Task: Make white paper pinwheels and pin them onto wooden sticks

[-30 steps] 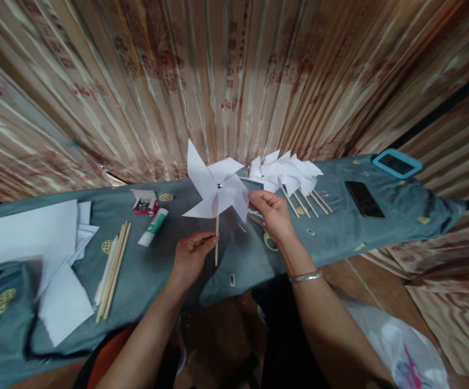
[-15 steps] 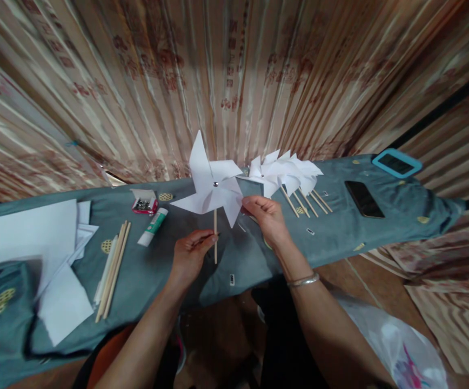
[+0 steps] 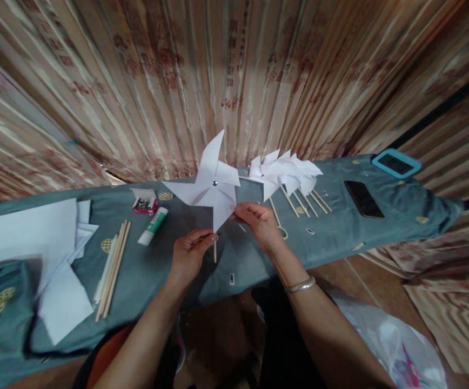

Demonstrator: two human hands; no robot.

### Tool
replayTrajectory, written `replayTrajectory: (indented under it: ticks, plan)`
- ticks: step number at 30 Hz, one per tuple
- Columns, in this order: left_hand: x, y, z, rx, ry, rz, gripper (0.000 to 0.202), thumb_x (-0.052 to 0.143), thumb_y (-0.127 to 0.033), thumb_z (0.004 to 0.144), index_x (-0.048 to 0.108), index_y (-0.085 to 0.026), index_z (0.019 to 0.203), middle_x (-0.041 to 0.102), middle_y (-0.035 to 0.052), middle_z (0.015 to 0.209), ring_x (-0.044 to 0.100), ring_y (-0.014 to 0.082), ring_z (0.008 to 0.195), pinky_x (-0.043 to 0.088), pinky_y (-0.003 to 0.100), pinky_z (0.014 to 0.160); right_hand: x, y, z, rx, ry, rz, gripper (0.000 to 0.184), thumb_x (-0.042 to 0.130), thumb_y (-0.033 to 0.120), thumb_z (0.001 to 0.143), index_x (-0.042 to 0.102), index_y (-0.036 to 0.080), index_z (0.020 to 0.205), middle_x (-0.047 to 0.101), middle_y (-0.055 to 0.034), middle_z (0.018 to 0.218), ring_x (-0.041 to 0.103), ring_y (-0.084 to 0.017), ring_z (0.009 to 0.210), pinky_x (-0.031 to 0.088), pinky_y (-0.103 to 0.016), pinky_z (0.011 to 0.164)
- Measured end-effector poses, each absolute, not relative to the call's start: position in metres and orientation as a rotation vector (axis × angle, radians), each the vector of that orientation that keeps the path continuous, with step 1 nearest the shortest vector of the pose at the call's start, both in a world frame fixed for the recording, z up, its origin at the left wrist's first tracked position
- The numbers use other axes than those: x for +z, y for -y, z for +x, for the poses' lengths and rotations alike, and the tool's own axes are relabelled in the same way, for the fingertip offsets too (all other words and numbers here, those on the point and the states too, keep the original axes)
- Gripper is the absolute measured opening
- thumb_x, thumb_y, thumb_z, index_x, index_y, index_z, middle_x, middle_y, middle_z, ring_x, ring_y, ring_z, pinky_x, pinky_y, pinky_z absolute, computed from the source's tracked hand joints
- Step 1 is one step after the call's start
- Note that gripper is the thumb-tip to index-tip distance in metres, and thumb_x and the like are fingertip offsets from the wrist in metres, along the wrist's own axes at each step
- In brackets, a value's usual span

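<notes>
A white paper pinwheel (image 3: pixel 212 183) with a metal pin at its hub stands upright on a thin wooden stick above the grey-blue cloth-covered table (image 3: pixel 340 237). My left hand (image 3: pixel 189 254) pinches the stick near its lower end. My right hand (image 3: pixel 259 224) pinches the tip of the pinwheel's lower blade. Several finished white pinwheels (image 3: pixel 285 170) on sticks lie just behind and right of my right hand.
Loose wooden sticks (image 3: pixel 113 267), a glue stick (image 3: pixel 153 227) and a small box of pins (image 3: pixel 143 202) lie left of my hands. White paper sheets (image 3: pixel 35 237) pile at far left. A black phone (image 3: pixel 364 199) and a blue-cased device (image 3: pixel 396 162) rest at right. Curtains hang behind.
The pinwheel has turned clockwise as my right hand drew a blade down and leftward. My left hand stayed on the stick.
</notes>
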State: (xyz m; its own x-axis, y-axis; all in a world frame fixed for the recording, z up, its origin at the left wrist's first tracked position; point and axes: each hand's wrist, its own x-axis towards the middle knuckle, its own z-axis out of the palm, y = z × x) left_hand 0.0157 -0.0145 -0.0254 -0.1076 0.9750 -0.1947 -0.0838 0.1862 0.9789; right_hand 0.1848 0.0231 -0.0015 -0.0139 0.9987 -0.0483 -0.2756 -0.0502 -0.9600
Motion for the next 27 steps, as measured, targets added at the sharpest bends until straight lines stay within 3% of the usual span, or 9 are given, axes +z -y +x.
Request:
replayTrajectory:
  ticks: [20, 27]
  plan:
    - [-0.023, 0.014, 0.019, 1.171, -1.345, 0.991, 0.024, 0.079, -0.036, 0.055, 0.076, -0.018, 0.071, 0.075, 0.0053, 0.075, 0.067, 0.0217, 0.074, 0.051, 0.035, 0.078, -0.004, -0.015, 0.170, 1.415, 1.103, -0.998, 0.035, 0.081, 0.056, 0.059, 0.073, 0.023, 0.066, 0.072, 0.0012, 0.066, 0.063, -0.014, 0.064, 0.051, -0.029, 0.069]
    - [-0.028, 0.012, 0.017, 1.180, -1.344, 0.984, 0.026, 0.079, -0.036, 0.055, 0.076, -0.018, 0.073, 0.075, 0.0053, 0.076, 0.067, 0.0211, 0.074, 0.050, 0.035, 0.079, 0.005, -0.020, 0.189, 1.315, 1.132, -1.074, 0.036, 0.078, 0.055, 0.063, 0.072, 0.021, 0.060, 0.067, 0.0002, 0.057, 0.055, -0.011, 0.054, 0.044, -0.025, 0.057]
